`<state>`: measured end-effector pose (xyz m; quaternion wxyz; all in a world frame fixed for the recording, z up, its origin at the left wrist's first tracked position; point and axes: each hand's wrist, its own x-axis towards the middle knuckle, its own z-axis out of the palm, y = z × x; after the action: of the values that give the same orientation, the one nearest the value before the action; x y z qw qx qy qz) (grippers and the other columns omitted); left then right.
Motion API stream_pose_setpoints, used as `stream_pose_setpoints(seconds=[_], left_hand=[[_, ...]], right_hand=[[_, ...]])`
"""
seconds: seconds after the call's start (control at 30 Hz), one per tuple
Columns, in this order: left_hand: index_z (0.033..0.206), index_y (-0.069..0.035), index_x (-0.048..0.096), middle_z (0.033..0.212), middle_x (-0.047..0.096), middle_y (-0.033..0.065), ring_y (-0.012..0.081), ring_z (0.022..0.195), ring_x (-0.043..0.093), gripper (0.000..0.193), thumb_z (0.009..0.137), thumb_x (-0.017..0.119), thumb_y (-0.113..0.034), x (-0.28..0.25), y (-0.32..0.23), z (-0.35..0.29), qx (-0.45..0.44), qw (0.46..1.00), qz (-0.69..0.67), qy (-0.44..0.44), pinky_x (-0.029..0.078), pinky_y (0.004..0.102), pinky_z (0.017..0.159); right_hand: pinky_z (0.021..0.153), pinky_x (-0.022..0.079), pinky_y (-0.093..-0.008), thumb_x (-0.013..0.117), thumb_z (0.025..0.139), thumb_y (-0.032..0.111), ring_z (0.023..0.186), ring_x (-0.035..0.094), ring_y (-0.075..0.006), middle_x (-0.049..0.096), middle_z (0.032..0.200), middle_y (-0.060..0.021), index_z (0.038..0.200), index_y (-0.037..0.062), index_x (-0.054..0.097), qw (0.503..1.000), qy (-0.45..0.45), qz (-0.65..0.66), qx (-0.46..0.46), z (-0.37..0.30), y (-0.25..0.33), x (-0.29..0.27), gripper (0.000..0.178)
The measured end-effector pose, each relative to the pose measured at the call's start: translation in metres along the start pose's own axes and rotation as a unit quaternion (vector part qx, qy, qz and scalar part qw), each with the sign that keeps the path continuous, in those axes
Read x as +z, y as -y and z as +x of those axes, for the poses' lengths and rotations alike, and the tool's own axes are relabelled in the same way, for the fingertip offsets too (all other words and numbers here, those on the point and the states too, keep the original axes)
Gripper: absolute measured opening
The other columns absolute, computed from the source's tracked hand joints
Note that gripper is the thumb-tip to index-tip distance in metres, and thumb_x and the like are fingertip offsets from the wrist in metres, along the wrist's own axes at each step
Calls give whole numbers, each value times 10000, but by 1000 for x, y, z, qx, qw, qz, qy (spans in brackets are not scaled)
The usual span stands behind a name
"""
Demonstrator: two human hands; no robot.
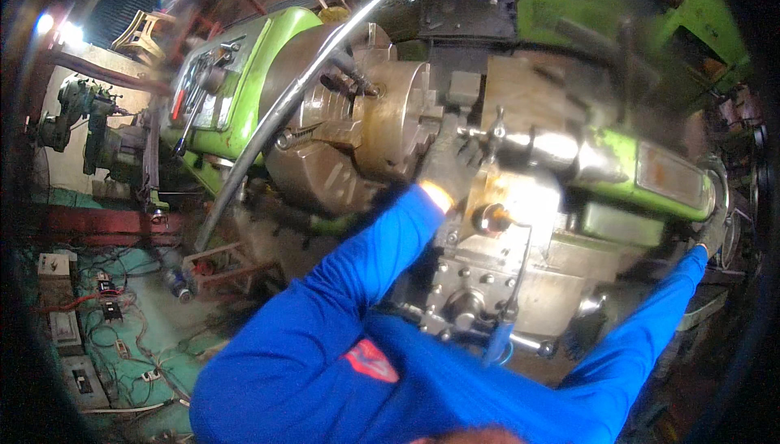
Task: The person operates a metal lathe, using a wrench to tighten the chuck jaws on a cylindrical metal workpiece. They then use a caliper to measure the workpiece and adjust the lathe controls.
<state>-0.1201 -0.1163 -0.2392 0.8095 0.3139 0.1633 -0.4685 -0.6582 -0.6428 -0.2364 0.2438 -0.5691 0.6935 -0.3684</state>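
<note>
A green lathe stretches across the view, its large metal chuck (390, 115) at the centre left. My left hand (453, 160), in a dark grey glove, reaches in between the chuck and the narrow bright rod end (473, 131) of the tailstock. Its fingers are smeared and partly hidden, so I cannot tell what they grip. Far to the right, my gloved right hand (715, 229) is closed on the rim of the tailstock handwheel (723, 188). The green tailstock (617, 154) lies between both hands. Below my left hand sits the tool post (492, 218) on the carriage.
A curved metal guard bar (284, 107) crosses in front of the chuck. Control levers stand on the green headstock (268, 62). Carriage handles and a blue-gripped lever (500, 342) are close to my body. Cables and switch boxes (61, 314) lie at lower left.
</note>
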Motion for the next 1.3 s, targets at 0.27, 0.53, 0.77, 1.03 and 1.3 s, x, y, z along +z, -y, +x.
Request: stream_pose_setpoints(seconds=[0.27, 0.53, 0.77, 1.03, 1.3], left_hand=[[1437, -64, 443, 1422, 472, 146, 293, 1340, 441, 791, 926, 680, -620, 32, -2, -19, 23, 997, 78, -11, 355, 389, 1180], [1114, -135, 632, 1091, 593, 43, 231, 1129, 539, 331, 1020, 535, -437, 11, -2, -5, 24, 999, -22, -1, 340, 460, 1112], [1045, -140, 619, 985, 559, 9, 171, 971, 526, 332, 966, 652, -460, 23, 1, -13, 24, 998, -8, -59, 395, 367, 926], [929, -147, 611, 858, 539, -23, 117, 800, 530, 405, 906, 781, -513, 24, 1, -11, 58, 992, -20, -112, 472, 252, 720], [1005, -202, 675, 857, 590, -51, 101, 821, 581, 229, 943, 766, -404, 19, 2, -7, 52, 995, -11, -88, 534, 256, 738]], right_hand=[[865, 544, -404, 529, 935, 730, 1018, 672, -273, 717, 1201, -155, 1299, -23, 693, 1000, 2, 8, 12, -5, 8, -2, 853], [859, 544, -406, 527, 928, 743, 995, 677, -271, 722, 1182, -161, 1287, -34, 695, 1000, 7, 21, 22, -11, 16, 2, 873], [854, 544, -408, 524, 922, 755, 974, 681, -270, 726, 1166, -167, 1276, -43, 696, 999, 3, 27, 35, -16, 16, -5, 890], [848, 544, -410, 522, 915, 768, 950, 685, -269, 732, 1147, -174, 1264, -54, 698, 997, 7, 46, 56, -27, 26, -2, 910], [819, 532, -436, 521, 909, 782, 912, 673, -271, 732, 1062, -182, 1199, -61, 722, 998, -4, 36, 51, -15, 13, -9, 914]])
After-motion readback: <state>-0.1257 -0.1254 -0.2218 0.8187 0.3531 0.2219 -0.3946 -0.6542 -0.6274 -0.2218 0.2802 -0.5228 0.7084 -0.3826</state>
